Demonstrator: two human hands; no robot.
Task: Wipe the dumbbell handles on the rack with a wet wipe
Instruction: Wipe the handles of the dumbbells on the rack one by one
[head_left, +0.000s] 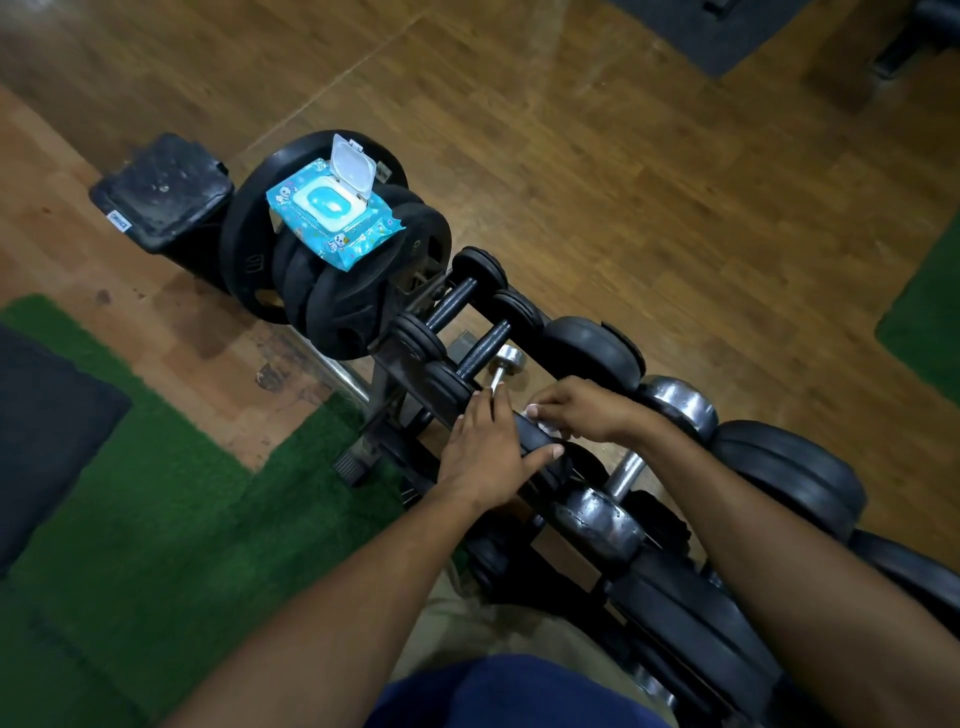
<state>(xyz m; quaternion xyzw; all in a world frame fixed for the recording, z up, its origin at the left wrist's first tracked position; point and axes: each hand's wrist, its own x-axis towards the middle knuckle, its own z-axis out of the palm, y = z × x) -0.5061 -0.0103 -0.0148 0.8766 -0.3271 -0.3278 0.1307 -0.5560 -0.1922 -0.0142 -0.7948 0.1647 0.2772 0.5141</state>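
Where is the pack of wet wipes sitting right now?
In the head view, the wet wipes pack lies upper left of centre, its lid flipped open, on top of the black weight plates at the far end of the dumbbell rack, beyond both hands.

Weight plates (332, 291), black bin (163, 189)
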